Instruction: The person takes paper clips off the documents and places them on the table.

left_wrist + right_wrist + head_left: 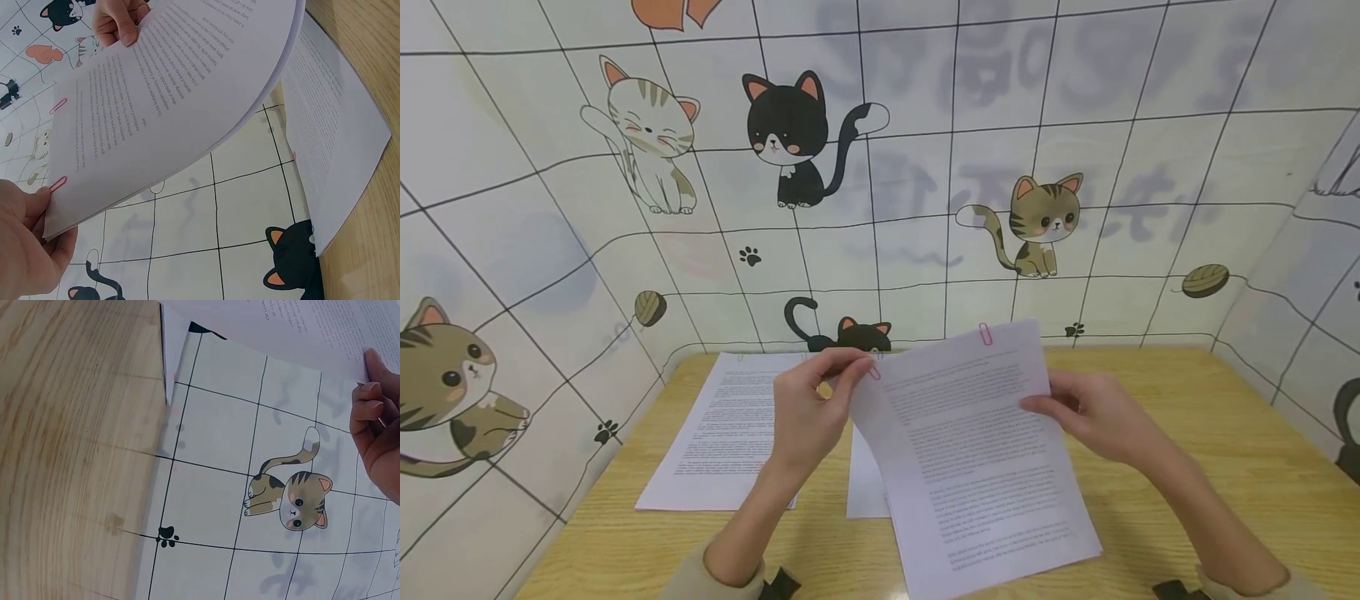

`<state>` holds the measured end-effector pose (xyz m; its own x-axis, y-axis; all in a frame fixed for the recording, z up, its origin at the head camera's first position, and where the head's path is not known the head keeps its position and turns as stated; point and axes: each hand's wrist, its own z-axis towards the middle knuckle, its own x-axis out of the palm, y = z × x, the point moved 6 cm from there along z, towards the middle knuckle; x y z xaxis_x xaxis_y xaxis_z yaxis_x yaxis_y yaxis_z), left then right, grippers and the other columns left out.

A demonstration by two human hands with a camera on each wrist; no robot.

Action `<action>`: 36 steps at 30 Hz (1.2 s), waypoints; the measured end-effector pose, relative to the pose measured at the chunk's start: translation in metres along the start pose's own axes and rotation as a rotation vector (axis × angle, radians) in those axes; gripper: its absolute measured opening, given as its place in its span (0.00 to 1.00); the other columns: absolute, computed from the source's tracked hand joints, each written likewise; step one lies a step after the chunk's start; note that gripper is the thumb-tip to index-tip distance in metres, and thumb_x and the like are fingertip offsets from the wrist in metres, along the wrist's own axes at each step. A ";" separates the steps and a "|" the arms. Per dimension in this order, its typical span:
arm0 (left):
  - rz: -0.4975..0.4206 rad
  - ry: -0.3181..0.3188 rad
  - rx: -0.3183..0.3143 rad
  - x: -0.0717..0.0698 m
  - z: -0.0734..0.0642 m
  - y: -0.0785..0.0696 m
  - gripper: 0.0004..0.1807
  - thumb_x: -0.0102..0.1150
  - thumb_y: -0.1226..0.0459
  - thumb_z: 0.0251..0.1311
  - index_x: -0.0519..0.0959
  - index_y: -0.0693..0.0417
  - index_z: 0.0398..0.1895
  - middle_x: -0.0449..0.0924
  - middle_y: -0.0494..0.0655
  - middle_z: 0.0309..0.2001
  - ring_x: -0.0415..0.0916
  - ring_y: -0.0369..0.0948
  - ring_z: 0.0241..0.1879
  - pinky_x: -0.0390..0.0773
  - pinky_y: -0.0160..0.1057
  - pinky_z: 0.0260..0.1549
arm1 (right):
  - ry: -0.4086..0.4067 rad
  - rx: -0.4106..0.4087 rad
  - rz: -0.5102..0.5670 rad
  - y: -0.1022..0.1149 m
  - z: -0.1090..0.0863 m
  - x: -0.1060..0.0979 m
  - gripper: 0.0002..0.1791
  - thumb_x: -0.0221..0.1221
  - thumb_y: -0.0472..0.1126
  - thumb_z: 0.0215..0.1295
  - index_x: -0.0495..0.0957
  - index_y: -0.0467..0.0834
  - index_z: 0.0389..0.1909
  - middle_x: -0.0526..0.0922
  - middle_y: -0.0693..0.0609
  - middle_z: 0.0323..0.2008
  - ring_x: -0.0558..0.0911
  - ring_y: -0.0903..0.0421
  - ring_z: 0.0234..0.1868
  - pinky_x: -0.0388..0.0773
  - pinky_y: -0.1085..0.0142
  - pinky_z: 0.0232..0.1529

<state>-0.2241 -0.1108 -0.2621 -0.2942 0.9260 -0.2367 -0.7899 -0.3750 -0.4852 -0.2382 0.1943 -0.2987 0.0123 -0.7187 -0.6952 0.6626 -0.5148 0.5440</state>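
Note:
A sheaf of printed paper [977,467] is held up, tilted, above the table between both hands. Two pink paper clips sit on its top edge; one paper clip [986,334] is near the right corner, the other beside the left fingers. My left hand [816,400] pinches the top left corner between thumb and fingers. On the right edge, my right hand [1093,412] grips the sheaf with the thumb in front. In the left wrist view the sheaf [169,144] bows in a curve, with the left hand [31,237] at its clipped corner.
Another printed stack [722,433] with clips at its top lies on the left of the wooden table [1187,500]. Further paper [867,483] lies partly hidden behind the held sheaf. A wall covering [925,183] with cartoon cats stands behind and at both sides.

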 end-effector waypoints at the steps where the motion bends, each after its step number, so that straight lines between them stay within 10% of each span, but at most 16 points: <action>1: -0.016 -0.010 -0.008 -0.001 0.000 0.001 0.03 0.69 0.75 0.58 0.86 0.61 0.34 0.87 0.45 0.30 0.82 0.39 0.27 0.79 0.29 0.31 | 0.001 -0.001 -0.002 0.000 0.000 0.000 0.09 0.64 0.30 0.66 0.84 0.40 0.46 0.87 0.54 0.35 0.78 0.64 0.23 0.73 0.69 0.21; 10: -0.104 -0.107 -0.108 -0.018 0.007 0.006 0.02 0.65 0.73 0.63 0.83 0.65 0.37 0.87 0.51 0.31 0.83 0.41 0.30 0.82 0.31 0.36 | -0.033 0.076 -0.045 -0.011 -0.002 -0.010 0.07 0.65 0.31 0.66 0.84 0.38 0.43 0.86 0.54 0.32 0.77 0.64 0.24 0.74 0.69 0.22; 36: 0.072 0.121 -0.354 -0.010 -0.009 0.050 0.02 0.65 0.71 0.64 0.84 0.61 0.38 0.85 0.49 0.30 0.83 0.45 0.30 0.81 0.31 0.32 | -0.065 0.129 -0.046 -0.019 -0.006 -0.023 0.09 0.63 0.32 0.68 0.83 0.37 0.47 0.87 0.51 0.33 0.78 0.60 0.22 0.66 0.69 0.16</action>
<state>-0.2564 -0.1390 -0.2915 -0.2593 0.8928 -0.3683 -0.5284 -0.4504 -0.7197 -0.2466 0.2228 -0.2957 -0.0673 -0.7192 -0.6915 0.5597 -0.6010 0.5706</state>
